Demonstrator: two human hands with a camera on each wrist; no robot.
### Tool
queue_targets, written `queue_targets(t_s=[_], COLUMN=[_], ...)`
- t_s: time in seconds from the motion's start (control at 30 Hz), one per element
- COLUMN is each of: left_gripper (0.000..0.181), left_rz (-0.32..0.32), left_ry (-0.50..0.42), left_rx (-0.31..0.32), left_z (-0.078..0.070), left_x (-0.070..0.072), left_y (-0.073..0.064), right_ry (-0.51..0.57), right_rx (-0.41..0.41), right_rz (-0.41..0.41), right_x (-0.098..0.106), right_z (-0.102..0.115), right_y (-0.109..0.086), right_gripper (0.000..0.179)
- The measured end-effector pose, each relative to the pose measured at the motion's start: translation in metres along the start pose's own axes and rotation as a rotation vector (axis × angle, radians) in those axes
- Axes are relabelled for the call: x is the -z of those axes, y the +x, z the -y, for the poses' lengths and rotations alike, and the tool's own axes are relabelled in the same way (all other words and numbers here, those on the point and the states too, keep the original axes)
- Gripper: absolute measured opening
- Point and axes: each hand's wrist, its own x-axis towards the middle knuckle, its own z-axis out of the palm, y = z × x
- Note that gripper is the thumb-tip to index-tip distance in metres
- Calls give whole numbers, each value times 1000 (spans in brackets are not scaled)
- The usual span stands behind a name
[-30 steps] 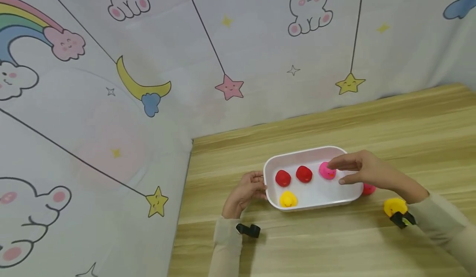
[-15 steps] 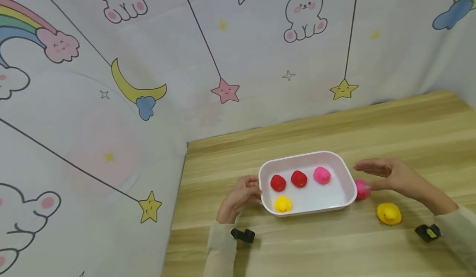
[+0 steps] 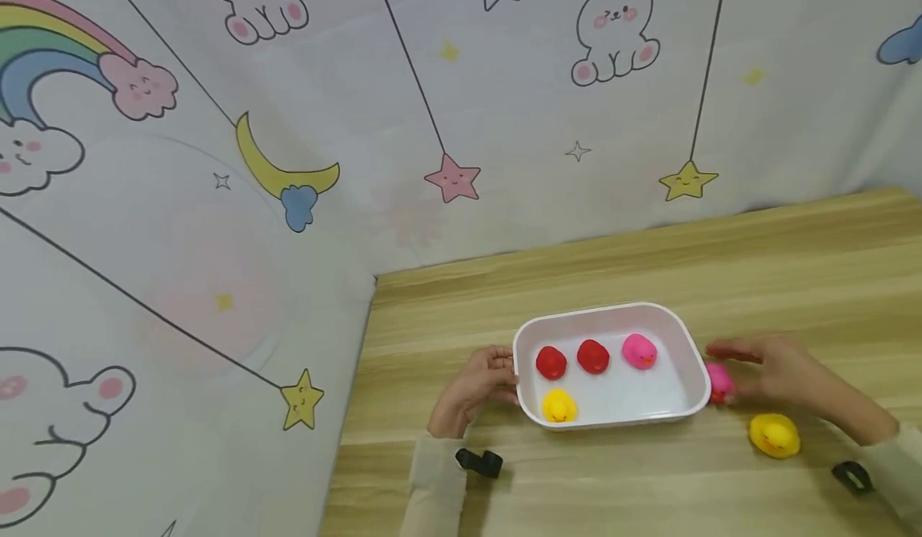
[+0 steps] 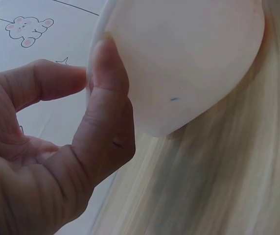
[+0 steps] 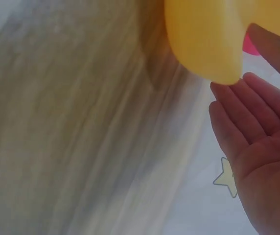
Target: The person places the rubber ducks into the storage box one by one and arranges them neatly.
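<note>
A white plastic basin point(image 3: 612, 422) stands on the table, holding two red ducks point(image 3: 551, 362), a pink duck point(image 3: 639, 351) and a yellow duck point(image 3: 559, 406). My left hand point(image 3: 479, 382) pinches the basin's left rim, with thumb and finger on it in the left wrist view. Just outside the basin's right end sits another pink duck point(image 3: 719, 382). Around it my right hand point(image 3: 785, 373) reaches with fingers extended and spread from the thumb; whether it touches the duck I cannot tell. A second yellow duck point(image 3: 774, 435) lies below that hand.
The wood-grain table point(image 3: 612, 489) meets a white cloth point(image 3: 526, 105) printed with rabbits and stars at the back and left. In the right wrist view the loose yellow duck point(image 5: 206, 39) fills the upper part, near the right hand's fingers.
My right hand has moved from above the basin out to the right and down around the outside pink duck. The left hand has stayed at the basin's left end.
</note>
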Motion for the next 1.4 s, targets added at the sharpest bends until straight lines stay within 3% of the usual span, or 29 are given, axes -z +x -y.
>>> queue_targets(t_s=[0.17,0.43,0.7,0.8,0.93,1.03,1.2,1.3,1.4], left_gripper=[46,44,44,43,43,44,38,36,38], left_rz=[13,3,-15,-29,-35,-27,35,50,28], left_ry=[-15,-26,2,1,1,1,1,10,6], left_rx=[-4,-8,-12,-9,-3,-8,-64,-85,-65], left_z=[2,4,2,1,1,0,5,6,7], left_x=[-6,-7,-3,0,1,1,4,5,4], left_y=[2,-1,-3,-3,-2,-1,3,2,2], right_ry=[-137,-184,-97,-103,-114,-128,-139,-101,-18], right_rx=[117,253,155,128,107,155,269,221,113], right_rz=[-46,-94,-51,-48,23,31,-44,-53,-36], right_x=[-3,-9,-3,-3,-7,-11,-14,-12,-7], right_z=[1,-7,-5,-1,2,1,-5,-6,-6], right_y=[-5,-4,-3,-1,4,9,11,7,2], right_gripper=[61,53,43,48,63,68,55,54,53])
